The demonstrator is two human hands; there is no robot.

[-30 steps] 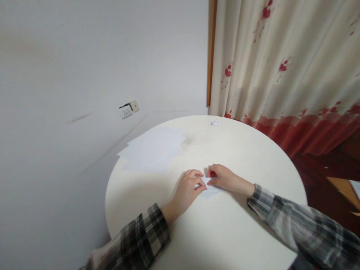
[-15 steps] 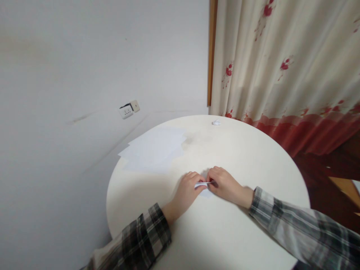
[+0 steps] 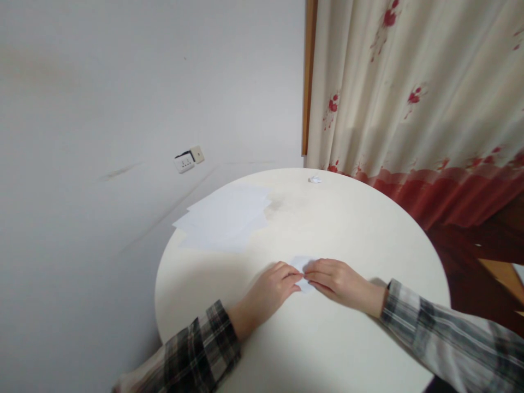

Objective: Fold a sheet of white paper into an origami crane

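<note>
Paper (image 3: 302,263), raised moments ago, lies flatter on the desk (image 3: 327,344), seemingly being creased under left hand (image 3: 273,288) and right hand (image 3: 339,281); whether fingers (image 3: 322,269) pinch, unclear.

Wall socket (image 3: 185,162), floral curtain (image 3: 372,109)

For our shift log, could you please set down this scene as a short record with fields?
Left hand: touching the small white paper
Right hand: on the same paper, opposite side
Table: white, with a rounded far edge
Loose sheets: overlapping, far left
Crumpled scrap: near the far edge
Background: wall socket, flower-patterned curtain
</note>
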